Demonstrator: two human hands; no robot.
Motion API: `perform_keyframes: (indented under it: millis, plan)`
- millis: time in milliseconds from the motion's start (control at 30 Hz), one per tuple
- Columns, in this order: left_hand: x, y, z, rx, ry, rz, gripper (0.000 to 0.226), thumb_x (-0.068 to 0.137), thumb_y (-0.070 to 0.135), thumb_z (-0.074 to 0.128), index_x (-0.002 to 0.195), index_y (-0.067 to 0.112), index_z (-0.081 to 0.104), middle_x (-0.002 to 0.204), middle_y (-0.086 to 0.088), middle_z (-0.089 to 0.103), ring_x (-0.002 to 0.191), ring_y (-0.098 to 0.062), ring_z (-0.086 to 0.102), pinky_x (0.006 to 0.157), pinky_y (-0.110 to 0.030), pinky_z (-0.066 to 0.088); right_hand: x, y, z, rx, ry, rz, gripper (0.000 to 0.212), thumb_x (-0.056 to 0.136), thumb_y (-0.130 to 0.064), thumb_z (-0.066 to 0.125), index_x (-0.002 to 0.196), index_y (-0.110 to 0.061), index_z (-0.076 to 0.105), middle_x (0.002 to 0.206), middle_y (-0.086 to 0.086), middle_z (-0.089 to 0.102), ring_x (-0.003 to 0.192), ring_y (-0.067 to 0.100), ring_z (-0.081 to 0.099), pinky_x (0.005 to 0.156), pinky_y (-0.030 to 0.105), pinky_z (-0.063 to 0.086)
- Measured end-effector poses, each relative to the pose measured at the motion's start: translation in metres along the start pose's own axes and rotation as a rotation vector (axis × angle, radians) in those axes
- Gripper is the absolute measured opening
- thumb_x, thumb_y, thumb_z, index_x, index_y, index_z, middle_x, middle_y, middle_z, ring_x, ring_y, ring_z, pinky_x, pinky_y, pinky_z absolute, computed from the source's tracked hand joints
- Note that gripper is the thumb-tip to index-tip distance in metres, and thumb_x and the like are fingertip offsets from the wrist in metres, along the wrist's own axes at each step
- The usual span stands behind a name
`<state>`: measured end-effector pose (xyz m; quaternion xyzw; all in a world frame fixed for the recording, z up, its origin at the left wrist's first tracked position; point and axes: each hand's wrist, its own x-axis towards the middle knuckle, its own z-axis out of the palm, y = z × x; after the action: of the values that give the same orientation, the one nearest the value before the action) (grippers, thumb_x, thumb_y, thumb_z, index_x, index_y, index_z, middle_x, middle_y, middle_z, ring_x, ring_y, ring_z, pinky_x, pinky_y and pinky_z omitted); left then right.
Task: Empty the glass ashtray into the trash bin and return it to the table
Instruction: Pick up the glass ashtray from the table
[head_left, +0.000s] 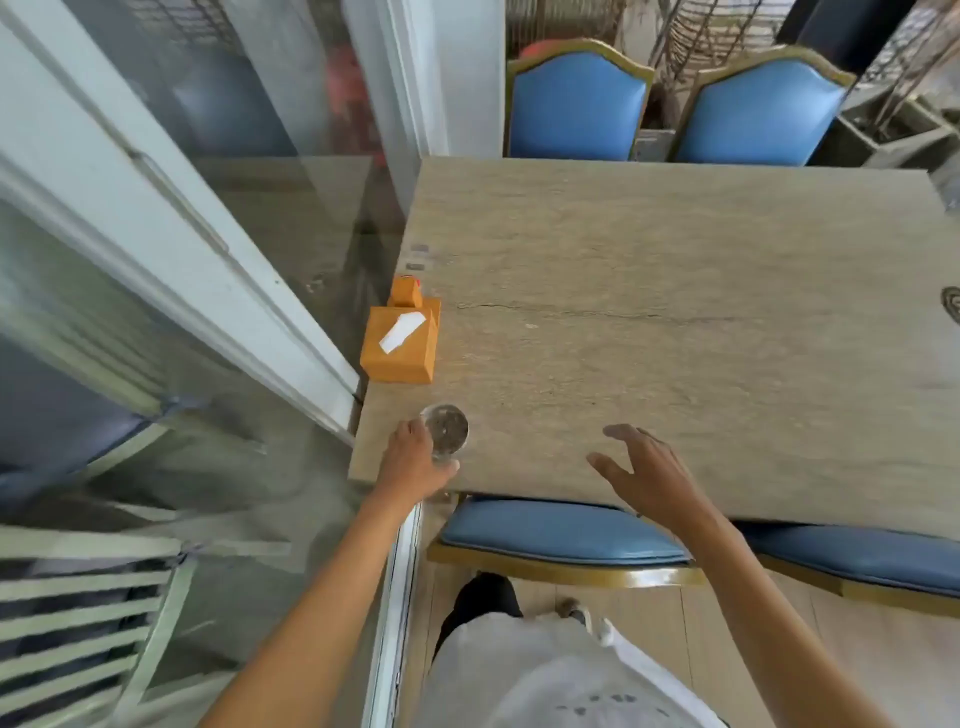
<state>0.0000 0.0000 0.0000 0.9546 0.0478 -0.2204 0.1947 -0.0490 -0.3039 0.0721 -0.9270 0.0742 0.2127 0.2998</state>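
Note:
The round glass ashtray (447, 428) sits at the near left corner of the stone-topped table (675, 322), with dark specks showing inside it. My left hand (413, 462) wraps its near-left side, thumb under the front rim and fingers on the left edge. Over the table's front edge, to the right of the ashtray, my right hand (649, 473) hovers with fingers spread and holds nothing. No trash bin is in view.
An orange tissue box (400, 345) with a smaller orange box behind it stands on the table's left edge, just beyond the ashtray. Blue padded chairs (566, 530) are tucked in front and stand behind the table. A glass wall and white door frame (182, 249) run along the left.

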Motion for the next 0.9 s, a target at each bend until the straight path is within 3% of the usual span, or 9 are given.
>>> perform_keyframes:
  millis: [333,467,700,900]
  plan:
    - [0.091,-0.021,0.022,0.047,-0.115,0.044,0.123,0.061,0.050,0.088,0.154,0.011,0.019,0.150,-0.015,0.029,0.140,-0.034,0.032,0.108,-0.045,0.040,0.042,-0.039,0.015,0.047,0.018,0.184,0.056,0.101,-0.047,0.057,0.147,-0.016,0.050,0.149,0.008,0.057,0.137,0.027,0.053,0.106,0.039,0.042]
    - [0.105,-0.028,0.034,0.139,-0.099,0.090,0.119,0.058,0.051,0.090,0.151,0.014,0.026,0.146,-0.014,0.035,0.134,-0.033,0.037,0.102,-0.044,0.045,0.043,-0.036,0.022,0.053,0.026,0.230,0.054,0.101,-0.047,0.056,0.145,-0.015,0.051,0.143,0.008,0.060,0.124,0.027,0.059,0.093,0.032,0.041]
    - [0.104,-0.025,0.030,0.166,-0.051,0.140,0.110,0.054,0.049,0.091,0.143,0.013,0.037,0.138,-0.016,0.041,0.125,-0.034,0.043,0.095,-0.042,0.047,0.029,-0.025,0.020,0.076,0.064,0.275,0.053,0.102,-0.044,0.057,0.144,-0.013,0.053,0.146,0.009,0.059,0.131,0.028,0.057,0.096,0.032,0.040]
    - [0.078,0.007,0.003,0.053,-0.014,0.259,0.116,0.054,0.054,0.084,0.147,0.013,0.030,0.138,-0.011,0.042,0.125,-0.032,0.044,0.100,-0.043,0.047,0.016,-0.020,0.013,0.157,0.100,0.236,0.052,0.101,-0.045,0.057,0.144,-0.015,0.054,0.147,0.007,0.059,0.132,0.027,0.057,0.104,0.037,0.045]
